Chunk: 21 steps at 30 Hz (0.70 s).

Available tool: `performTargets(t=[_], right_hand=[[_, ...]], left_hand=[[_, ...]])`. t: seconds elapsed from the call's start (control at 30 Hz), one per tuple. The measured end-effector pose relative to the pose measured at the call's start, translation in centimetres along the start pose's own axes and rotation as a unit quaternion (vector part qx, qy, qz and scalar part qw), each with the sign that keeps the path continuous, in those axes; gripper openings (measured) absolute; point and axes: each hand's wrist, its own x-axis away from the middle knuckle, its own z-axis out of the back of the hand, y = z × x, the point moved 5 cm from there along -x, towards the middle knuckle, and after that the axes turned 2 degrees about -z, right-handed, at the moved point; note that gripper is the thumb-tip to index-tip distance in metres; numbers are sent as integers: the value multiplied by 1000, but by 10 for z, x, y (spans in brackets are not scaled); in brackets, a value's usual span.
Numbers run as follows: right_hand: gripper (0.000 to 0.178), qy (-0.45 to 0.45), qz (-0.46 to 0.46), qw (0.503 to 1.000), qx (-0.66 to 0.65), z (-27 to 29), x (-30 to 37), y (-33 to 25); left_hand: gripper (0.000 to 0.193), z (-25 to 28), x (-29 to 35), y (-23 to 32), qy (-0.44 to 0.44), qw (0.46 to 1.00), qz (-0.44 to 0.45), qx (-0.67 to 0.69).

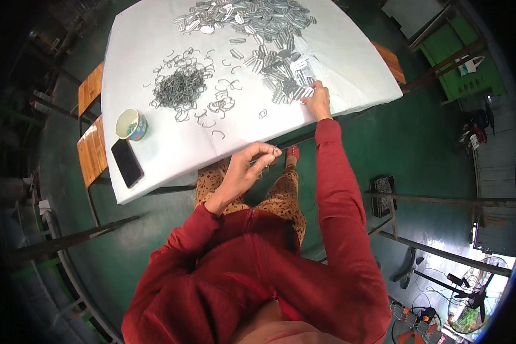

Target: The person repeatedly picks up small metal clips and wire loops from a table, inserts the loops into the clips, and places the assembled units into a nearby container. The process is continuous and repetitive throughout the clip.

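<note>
My left hand (pixel 246 172) is closed in front of the table's near edge, thumb and fingertips pinching small metal wire hooks; some wire shows below the fingers. Reaching forward, my right hand (pixel 320 102) has its thumb and fingers closed on a flat, slotted metal piece (pixel 308 92) at the near end of a long spread of such pieces (pixel 269 28). To the left lies a tangled heap of bent wire hooks (pixel 180 89), with several loose ones around it. A small metal loop (pixel 262 114) rests alone between the two heaps.
The white-covered table (pixel 160 155) carries a paper cup (pixel 137 129) with something greenish inside and a black phone (pixel 127 163) at its left corner. Wooden stools (pixel 92 152) stand on the left. A fan (pixel 470 292) is at the lower right.
</note>
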Motion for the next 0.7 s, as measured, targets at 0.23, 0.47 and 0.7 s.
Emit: performTargets(t=[0.23,0.47,0.7], right_hand=[[38,-66,-71,923,-373,39,78,-42],[31,-98,-37,913,-395,82,160,-125],[25,-49,-15,910,-411,83,166,-133]], left_hand=[[12,-1,-10,-1,0,999,-25,-30],[16,7,-18,-13,34,999,-15,-7],[17,8,-17,3,44,993,-76,-74]])
